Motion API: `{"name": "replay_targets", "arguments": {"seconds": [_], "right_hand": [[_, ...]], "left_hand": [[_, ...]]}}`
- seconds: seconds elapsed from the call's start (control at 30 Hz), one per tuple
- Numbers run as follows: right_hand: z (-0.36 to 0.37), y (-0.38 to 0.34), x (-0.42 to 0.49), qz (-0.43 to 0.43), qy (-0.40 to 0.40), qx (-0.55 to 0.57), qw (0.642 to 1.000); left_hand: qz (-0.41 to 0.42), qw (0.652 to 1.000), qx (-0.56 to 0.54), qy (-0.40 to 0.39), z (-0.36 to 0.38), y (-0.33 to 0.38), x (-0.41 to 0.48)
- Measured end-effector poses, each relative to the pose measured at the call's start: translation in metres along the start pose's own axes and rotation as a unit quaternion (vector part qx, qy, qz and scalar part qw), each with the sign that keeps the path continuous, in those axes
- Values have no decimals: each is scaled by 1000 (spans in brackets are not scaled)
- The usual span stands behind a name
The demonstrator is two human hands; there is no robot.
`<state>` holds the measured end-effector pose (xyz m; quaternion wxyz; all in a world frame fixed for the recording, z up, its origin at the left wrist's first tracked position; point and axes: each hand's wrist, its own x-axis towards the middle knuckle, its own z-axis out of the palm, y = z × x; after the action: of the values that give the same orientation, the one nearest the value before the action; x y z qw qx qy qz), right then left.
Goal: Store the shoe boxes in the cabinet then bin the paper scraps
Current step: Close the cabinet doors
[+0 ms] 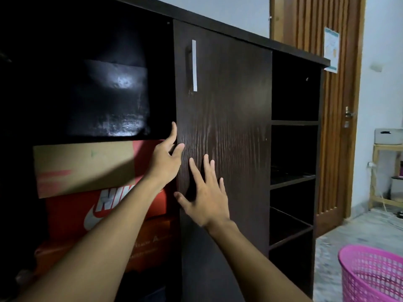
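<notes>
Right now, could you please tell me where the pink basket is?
In the head view, the pink basket stands on the floor at lower right, beside the cabinet's open shelves.

My picture is dim. The inside of the cabinet [294,90] is almost black, and I can't see much in there. A white shine sits on the black box [113,99]. My left hand [165,158] throws a dark shadow on the brown box [82,166]. The wall [383,62] on the right is brightest. The cabinet door [224,127] looks sharp, but lines bend near the edges and the pink basket [359,280] is a bit blurry
</notes>
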<state>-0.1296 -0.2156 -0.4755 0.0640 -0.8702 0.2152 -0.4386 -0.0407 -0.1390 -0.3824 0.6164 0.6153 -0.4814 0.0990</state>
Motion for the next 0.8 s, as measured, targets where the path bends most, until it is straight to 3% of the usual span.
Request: {"name": "replay_targets", "arguments": {"seconds": [0.27, 0.4, 0.5, 0.6, 0.73, 0.8], "right_hand": [[10, 15, 6, -29, -10, -1, 1000], [-21, 17, 7, -24, -72, 38, 996], [-48, 7, 7, -10, -102, 100, 990], [-56, -13, 1, -27, -120, 179, 976], [-43, -49, -15, -90, -168, 282, 940], [-33, -67, -25, -135, -179, 328, 918]], "left_hand": [[13, 999, 5, 51, 6, -28, 6], [-51, 998, 19, 39, 5, -21, -15], [-103, 989, 104, 24, -18, -4, -41], [-135, 976, 161, 65, -52, 23, -78], [-68, 936, 291, 184, -96, 66, -122], [28, 862, 434, 260, -115, 91, -146]]}}
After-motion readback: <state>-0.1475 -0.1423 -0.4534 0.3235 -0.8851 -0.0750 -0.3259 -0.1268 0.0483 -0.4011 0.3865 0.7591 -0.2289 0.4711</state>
